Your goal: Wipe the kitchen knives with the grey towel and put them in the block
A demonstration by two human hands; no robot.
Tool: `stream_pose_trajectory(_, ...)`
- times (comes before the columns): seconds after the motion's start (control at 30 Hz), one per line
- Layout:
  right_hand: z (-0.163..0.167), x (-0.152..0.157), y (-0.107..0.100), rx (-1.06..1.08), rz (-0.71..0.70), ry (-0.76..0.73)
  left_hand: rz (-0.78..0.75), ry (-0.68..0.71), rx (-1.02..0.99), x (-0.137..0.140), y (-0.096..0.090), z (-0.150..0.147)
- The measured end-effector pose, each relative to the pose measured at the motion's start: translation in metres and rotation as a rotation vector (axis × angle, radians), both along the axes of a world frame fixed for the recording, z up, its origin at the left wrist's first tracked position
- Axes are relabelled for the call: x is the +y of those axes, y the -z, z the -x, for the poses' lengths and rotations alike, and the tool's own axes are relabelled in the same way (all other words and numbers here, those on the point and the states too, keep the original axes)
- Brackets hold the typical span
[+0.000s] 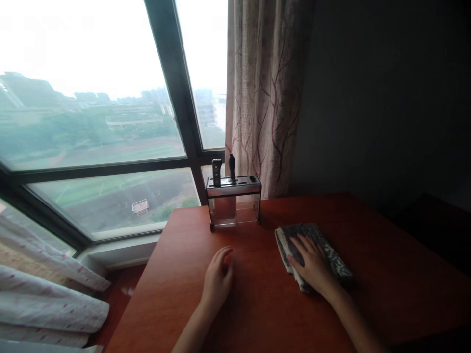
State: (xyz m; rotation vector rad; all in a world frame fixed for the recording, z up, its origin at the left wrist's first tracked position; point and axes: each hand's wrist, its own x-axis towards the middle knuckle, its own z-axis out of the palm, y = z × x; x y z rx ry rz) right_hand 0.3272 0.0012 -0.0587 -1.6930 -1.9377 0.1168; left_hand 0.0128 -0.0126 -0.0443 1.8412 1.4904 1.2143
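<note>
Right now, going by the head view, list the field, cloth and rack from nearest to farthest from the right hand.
1. Cloth: directly under the right hand, touching it.
2. Rack: ahead and to the left.
3. Field: outdoors, far off to the left.

2 hands [217, 274] [311, 260], 1 cloth [334, 256], 1 rack [235, 186]

- A large window [91, 127] with dark frame [167, 73] stands at the left; pale daylight enters through it.
- Outside, a green field [84, 189] and hazy buildings are visible.
- A curtain [272, 98] with reddish branch pattern hangs beside the window.
- Lower left, a whitish curtain [51, 299] hangs over reddish floor [121, 289].
- The wall [375, 88] at right is dark.
- The desk [257, 304] is reddish-brown.
</note>
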Motion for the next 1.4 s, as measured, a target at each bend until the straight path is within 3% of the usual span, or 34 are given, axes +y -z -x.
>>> stream_pose_trajectory(0.13, 0.017, 0.024, -0.026, 0.373, -0.049, -0.044, -0.013, -0.129, -0.067, 0.033, -0.022, 0.02)
stream_pose_trajectory(0.3, 0.056, 0.067, -0.077, 0.843, 0.104, -0.219, -0.037, -0.183, -0.109, 0.074, -0.076, 0.029)
stream_pose_trajectory(0.43, 0.084, 0.097, -0.11, 0.893, 0.1, -0.299, 0.004, -0.113, -0.208, 0.091, -0.097, 0.023)
stream_pose_trajectory(0.57, 0.1, 0.11, -0.125, 0.916, 0.111, -0.335, -0.016, -0.001, -0.288, 0.097, -0.098, 0.021)
stream_pose_trajectory(0.8, 0.093, 0.111, -0.126, 0.97, 0.147, -0.252, 0.018, 0.016, -0.368, 0.093, -0.097, 0.015)
stream_pose_trajectory(1.1, 0.027, 0.113, -0.125, 1.014, 0.153, -0.066, 0.014, 0.186, -0.367, 0.107, -0.079, -0.045)
stream_pose_trajectory(1.4, -0.037, 0.116, -0.12, 1.091, 0.096, 0.072, 0.013, 0.256, -0.294, 0.118, -0.077, -0.105)
